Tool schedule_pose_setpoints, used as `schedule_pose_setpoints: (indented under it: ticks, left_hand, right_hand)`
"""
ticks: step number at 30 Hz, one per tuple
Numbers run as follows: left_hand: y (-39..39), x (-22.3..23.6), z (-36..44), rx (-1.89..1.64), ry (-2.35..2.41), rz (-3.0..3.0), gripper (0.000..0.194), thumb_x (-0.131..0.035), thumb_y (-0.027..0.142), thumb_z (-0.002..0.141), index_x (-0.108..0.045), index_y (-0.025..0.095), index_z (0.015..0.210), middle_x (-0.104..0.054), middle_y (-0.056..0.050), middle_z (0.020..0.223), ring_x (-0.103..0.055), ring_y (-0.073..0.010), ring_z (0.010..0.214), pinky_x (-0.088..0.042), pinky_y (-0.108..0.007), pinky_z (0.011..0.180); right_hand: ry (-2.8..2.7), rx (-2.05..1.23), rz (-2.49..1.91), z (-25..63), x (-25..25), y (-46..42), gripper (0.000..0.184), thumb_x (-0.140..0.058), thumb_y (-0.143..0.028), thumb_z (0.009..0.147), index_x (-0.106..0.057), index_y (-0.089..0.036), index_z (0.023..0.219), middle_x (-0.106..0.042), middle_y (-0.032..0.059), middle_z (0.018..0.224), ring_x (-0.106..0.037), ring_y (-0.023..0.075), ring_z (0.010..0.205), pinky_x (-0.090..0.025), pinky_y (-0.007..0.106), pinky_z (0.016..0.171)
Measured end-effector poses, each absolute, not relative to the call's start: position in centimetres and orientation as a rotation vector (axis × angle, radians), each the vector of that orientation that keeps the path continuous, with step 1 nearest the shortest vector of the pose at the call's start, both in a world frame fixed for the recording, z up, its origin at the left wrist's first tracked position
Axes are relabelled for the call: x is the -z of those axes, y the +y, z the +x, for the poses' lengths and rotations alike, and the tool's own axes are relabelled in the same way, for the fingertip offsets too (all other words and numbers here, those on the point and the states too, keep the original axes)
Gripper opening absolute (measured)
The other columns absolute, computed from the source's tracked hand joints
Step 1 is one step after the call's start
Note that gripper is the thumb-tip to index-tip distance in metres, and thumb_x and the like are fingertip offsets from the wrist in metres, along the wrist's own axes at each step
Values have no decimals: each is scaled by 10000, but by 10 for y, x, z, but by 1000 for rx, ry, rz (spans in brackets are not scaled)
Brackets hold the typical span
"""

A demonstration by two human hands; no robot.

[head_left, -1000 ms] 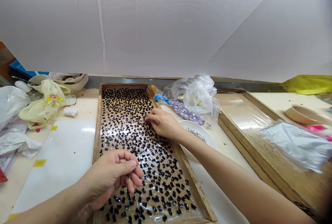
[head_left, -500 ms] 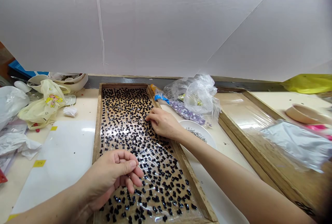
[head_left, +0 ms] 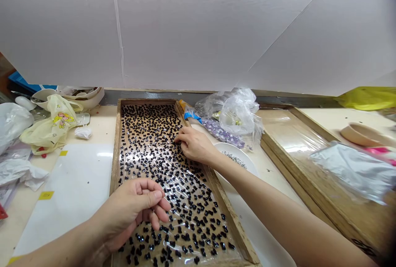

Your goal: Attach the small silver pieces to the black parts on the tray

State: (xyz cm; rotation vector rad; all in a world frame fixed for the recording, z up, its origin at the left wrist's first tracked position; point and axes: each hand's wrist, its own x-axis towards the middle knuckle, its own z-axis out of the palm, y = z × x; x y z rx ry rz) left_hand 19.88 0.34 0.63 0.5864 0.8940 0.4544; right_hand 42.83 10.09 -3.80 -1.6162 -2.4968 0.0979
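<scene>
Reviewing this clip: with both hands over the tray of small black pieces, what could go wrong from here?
1. The right hand reaches across the wooden tray; its forearm could sweep the black pieces out of place.
2. The left hand hovers curled above the crinkled plastic film; snagging it might shift many pieces.
3. The white dish lies under the right forearm and could be knocked.

My right hand (head_left: 195,146) has crept slightly up the tray (head_left: 116,143); my left hand (head_left: 133,209) has barely shifted.
</scene>
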Motion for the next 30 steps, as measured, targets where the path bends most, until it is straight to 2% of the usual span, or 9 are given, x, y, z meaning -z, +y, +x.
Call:
schedule_pose_setpoints:
  ticks: [30]
  left_hand:
    - [5, -8, 200, -464, 913, 591, 167, -660, 238, 743, -562, 109, 781, -642, -46, 705, -564, -70, 538, -412, -160, 461]
  right_hand:
    - [-2452, -206, -1595, 428, 41, 104, 288, -443, -70, 748, -692, -149, 869, -612, 80, 866, -562, 182, 842, -427, 271, 767]
